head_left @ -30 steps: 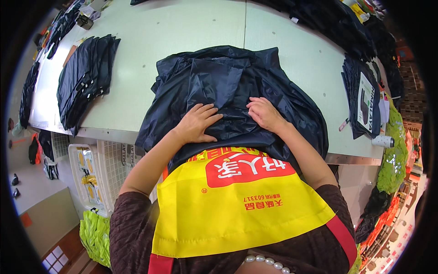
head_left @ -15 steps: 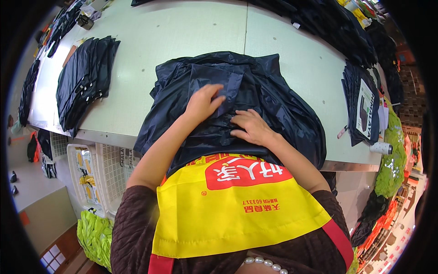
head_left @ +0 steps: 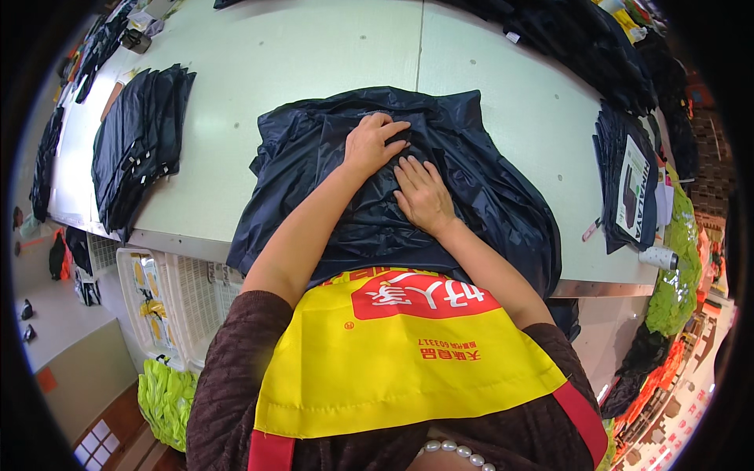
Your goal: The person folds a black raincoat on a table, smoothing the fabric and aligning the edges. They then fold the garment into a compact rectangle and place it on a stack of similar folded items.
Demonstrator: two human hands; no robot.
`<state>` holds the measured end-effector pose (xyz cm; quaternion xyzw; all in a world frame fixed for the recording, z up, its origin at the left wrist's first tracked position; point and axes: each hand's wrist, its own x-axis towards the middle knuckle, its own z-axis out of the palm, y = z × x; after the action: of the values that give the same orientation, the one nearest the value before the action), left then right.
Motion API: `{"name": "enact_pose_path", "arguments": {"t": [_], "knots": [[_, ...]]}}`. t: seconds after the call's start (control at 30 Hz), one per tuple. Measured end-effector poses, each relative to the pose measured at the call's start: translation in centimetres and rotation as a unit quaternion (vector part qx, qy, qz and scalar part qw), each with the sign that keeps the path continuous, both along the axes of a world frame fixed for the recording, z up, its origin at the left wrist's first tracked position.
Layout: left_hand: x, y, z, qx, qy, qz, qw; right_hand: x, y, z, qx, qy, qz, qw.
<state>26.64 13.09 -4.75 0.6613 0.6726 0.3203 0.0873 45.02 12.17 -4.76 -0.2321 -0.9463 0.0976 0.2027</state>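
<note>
Item: dark navy garment (head_left: 471, 196), thin shiny fabric, heavily creased.
Location: spread on the pale green table (head_left: 314, 55), at its near edge, directly in front of the person; the lower part hangs over the edge against the yellow apron (head_left: 393, 353).
Long axis: roughly from the near edge toward the far side of the table, leaning slightly to the left at the far end.
Far end: a fairly straight folded edge, with a corner sticking out at the upper right.
Surface: bunched and folded over itself in the middle; side portions fan out to left and right.
Left hand (head_left: 369, 145): flat, palm down on the upper middle of the garment, fingers stretched to the right; grasping nothing.
Right hand (head_left: 424, 196): flat, palm down just below and right of the left hand, fingers pointing away from the person; grasping nothing.
Left of item: stack of folded dark garments (head_left: 137, 145), well apart.
Right of item: packaged dark garments (head_left: 628, 184) near the table's right edge.
Under table, left: white plastic crate (head_left: 165, 306).
</note>
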Motion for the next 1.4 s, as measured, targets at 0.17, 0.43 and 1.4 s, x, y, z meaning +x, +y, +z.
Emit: {"name": "enact_pose_path", "arguments": {"t": [0.17,0.43,1.4], "knots": [[-0.6,0.7,-0.6,0.030,-0.006,-0.006,1.000,-0.1,0.1,0.2,-0.004,0.010,-0.001,1.000],[-1.0,1.1,-0.5,0.027,-0.071,-0.008,0.997,-0.1,0.1,0.0,-0.007,0.012,-0.006,1.000],[0.2,-4.4,2.0,0.089,-0.207,0.111,0.968,-4.0,6.9,3.4,-0.621,0.378,-0.154,0.669]]}}
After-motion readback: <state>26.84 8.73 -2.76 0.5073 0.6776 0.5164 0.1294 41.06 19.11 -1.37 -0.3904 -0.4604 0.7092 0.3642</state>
